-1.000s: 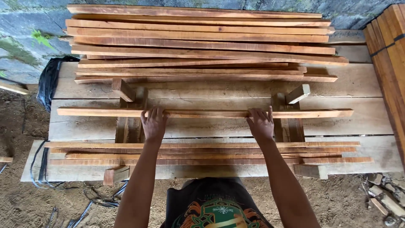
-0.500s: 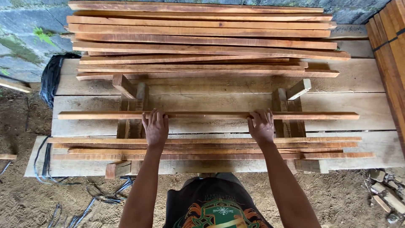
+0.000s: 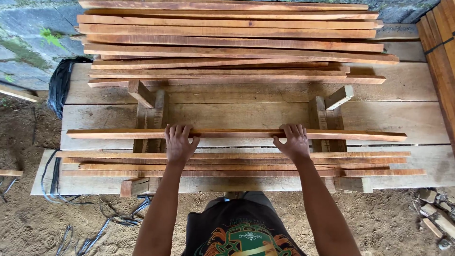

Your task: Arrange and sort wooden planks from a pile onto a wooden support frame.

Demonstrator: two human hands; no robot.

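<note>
Both hands rest on one long slat that lies across the middle of the worktop. The left hand is at 9 o'clock from the right hand, and the two are well apart. The fingers of each hand lie flat over the top of the slat, with the thumbs on its near edge, so they press and lightly hold it, not clenched tight. The slat sits on two wood blocks, one under each end part. At 12 o'clock a big pile of slats waits. At 6 o'clock a small row of slats lies near the person. So it looks like a few slats are done and many more are left. The top of the big pile is cut off. The stack at 2 o'clock is cut off too. What lies under the slat is hard to see.
</note>
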